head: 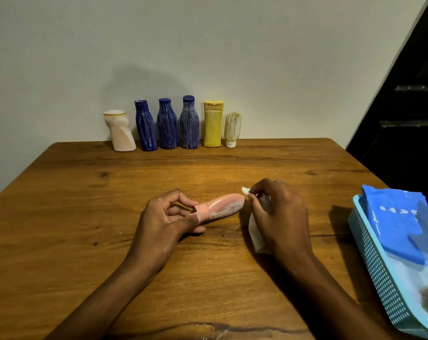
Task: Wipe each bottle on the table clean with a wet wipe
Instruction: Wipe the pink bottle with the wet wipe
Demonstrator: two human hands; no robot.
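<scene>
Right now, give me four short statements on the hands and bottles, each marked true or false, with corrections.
1. The left hand holds the pink bottle by its cap end. True.
2. The right hand is empty. False: it holds a wet wipe.
3. Six bottles stand along the wall. True.
4. The blue basket sits at the table's left edge. False: it sits at the right edge.

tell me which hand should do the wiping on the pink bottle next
Right. The right hand already pinches the wet wipe at the base end of the pink bottle, while the left hand holds it by the cap, so it is probably best left steadying.
</scene>
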